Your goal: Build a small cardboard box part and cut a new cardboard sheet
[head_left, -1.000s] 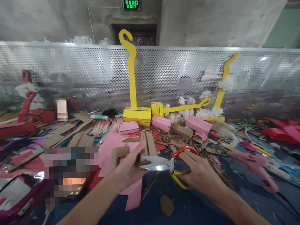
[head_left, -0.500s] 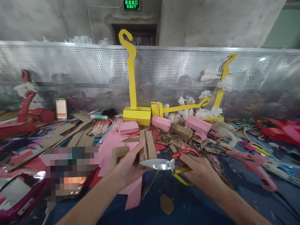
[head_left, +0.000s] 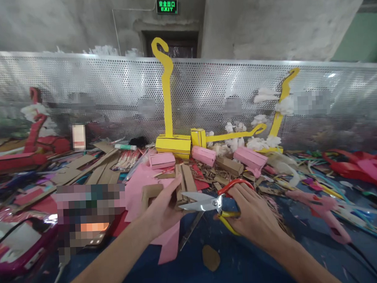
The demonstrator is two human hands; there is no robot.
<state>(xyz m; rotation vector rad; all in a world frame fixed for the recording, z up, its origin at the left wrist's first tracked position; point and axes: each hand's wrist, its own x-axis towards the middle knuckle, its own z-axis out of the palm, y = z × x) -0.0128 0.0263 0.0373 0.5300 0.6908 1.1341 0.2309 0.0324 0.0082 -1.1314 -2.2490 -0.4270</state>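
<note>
My left hand is wrapped round a folded piece of brown cardboard near the middle. My right hand grips scissors by their red and yellow handles. Their silver blades are slightly parted and point left at the lower end of the cardboard. Pink paper lies beneath my left hand, beside a bent cardboard piece. Whether the blades touch the cardboard is hard to tell.
Behind stand a yellow hooked shape and pink boxes. A pink glue gun lies right. Cardboard strips and a purple case are at left. A perforated metal barrier crosses the back.
The scissor blades have parted a little, and the handles have spread. My right hand has shifted slightly, while my left hand keeps hold of the cardboard.
</note>
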